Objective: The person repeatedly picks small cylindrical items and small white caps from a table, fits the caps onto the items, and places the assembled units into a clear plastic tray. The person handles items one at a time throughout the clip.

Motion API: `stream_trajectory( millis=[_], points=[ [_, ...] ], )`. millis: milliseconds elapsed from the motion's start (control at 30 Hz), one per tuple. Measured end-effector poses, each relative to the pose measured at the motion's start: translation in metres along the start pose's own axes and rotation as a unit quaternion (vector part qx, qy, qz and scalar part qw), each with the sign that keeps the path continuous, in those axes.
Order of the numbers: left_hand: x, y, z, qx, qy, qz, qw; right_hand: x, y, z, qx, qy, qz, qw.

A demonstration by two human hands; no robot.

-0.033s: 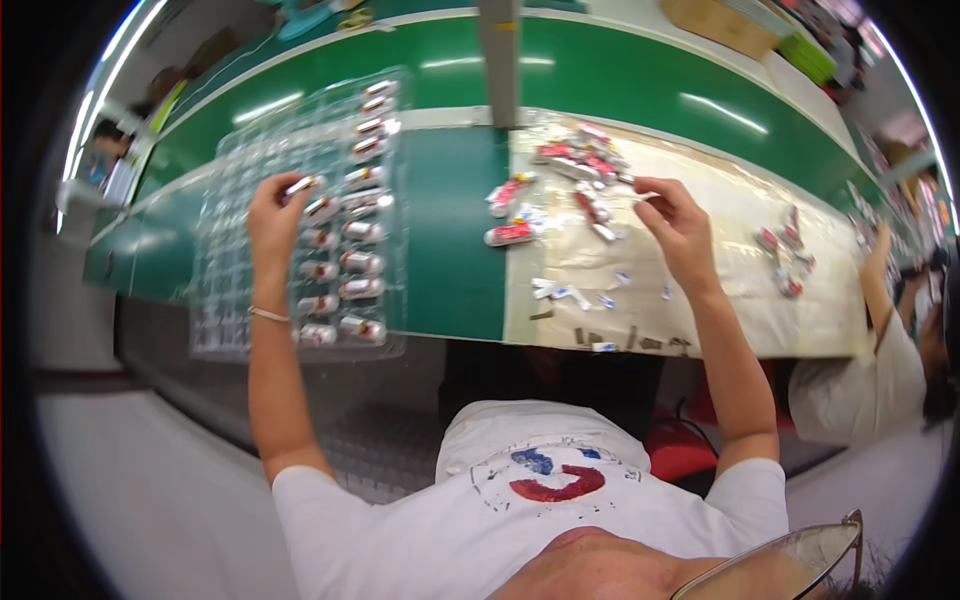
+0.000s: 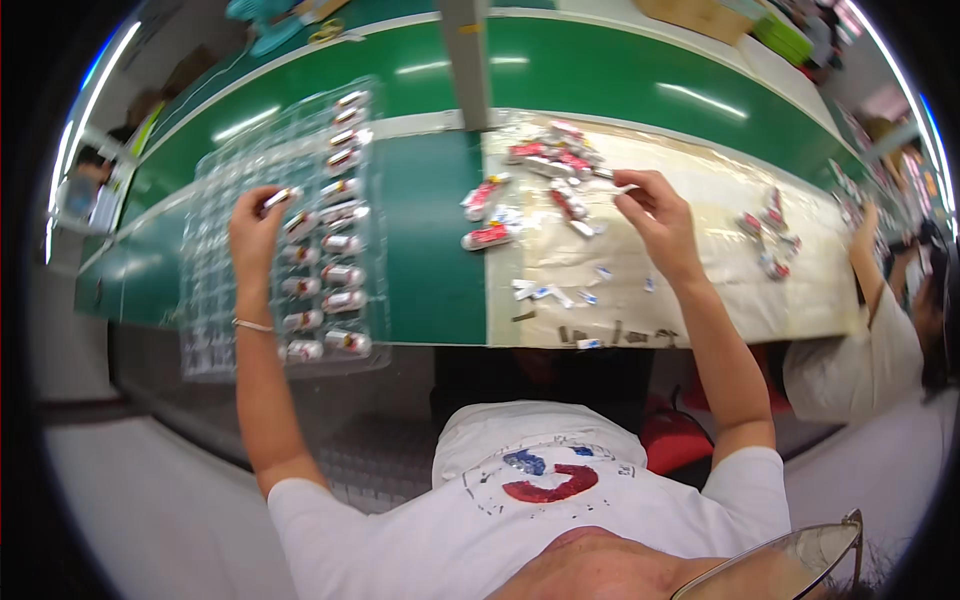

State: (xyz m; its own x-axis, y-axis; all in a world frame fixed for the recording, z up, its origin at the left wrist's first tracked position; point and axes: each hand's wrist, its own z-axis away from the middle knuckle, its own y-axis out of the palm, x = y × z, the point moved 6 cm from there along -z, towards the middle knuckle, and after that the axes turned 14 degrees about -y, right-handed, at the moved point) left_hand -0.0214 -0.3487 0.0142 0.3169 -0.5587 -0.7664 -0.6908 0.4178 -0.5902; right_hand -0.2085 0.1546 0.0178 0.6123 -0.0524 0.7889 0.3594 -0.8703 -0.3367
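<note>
My left hand (image 2: pixel 252 228) is over the clear plastic tray (image 2: pixel 212 250), closed on a small cylinder (image 2: pixel 279 200) with white and dark parts. Similar small white, red and dark cylinders (image 2: pixel 343 274) fill two columns of pockets on the tray's right side. On the right, my right hand (image 2: pixel 658 222) is raised over the pale sheet, its thumb and forefinger brought together. A thin white bit seems to show at those fingertips, too small to name. Just left of them lies a loose pile of red and white pieces (image 2: pixel 556 158).
Small white and blue scraps (image 2: pixel 545 293) lie on the pale sheet (image 2: pixel 690 290). More red and white pieces (image 2: pixel 775 262) sit farther right. A grey post (image 2: pixel 465 70) rises behind the green table (image 2: pixel 430 230). Another person's arm (image 2: pixel 866 250) reaches in at far right.
The whole view has shifted slightly leftward, with the tray a little lower in it. Both hands keep about the same places over the tray and beside the pile.
</note>
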Motion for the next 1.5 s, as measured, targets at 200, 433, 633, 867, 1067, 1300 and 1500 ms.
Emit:
stream_trajectory(
  millis=[200, 433, 633, 867, 1067, 1300, 1500],
  points=[
    [-0.008, 0.025, -0.012, 0.068, 0.095, -0.191, 0.975, -0.019, -0.015, 0.009, 0.008, 0.006, 0.103, 0.995],
    [-0.025, 0.028, -0.008, 0.085, 0.074, -0.327, 0.938, -0.013, 0.003, 0.004, 0.089, 0.01, 0.133, 0.987],
    [-0.083, 0.014, 0.038, 0.061, 0.051, -0.173, 0.982, 0.017, 0.042, 0.012, 0.148, -0.09, 0.264, 0.949],
    [-0.191, 0.107, 0.186, 0.276, 0.024, 0.138, 0.951, 0.003, 0.028, 0.012, 0.147, -0.056, 0.171, 0.973],
    [-0.229, 0.2, 0.202, 0.204, 0.234, 0.028, 0.95, 0.018, 0.034, 0.027, 0.15, -0.138, 0.264, 0.943],
    [-0.232, 0.232, 0.171, 0.243, 0.344, -0.087, 0.903, 0.025, 0.036, 0.033, 0.138, -0.094, 0.319, 0.933],
    [-0.24, 0.228, 0.163, 0.163, 0.35, -0.05, 0.921, 0.02, 0.031, 0.032, 0.093, -0.157, 0.34, 0.922]
  ],
)
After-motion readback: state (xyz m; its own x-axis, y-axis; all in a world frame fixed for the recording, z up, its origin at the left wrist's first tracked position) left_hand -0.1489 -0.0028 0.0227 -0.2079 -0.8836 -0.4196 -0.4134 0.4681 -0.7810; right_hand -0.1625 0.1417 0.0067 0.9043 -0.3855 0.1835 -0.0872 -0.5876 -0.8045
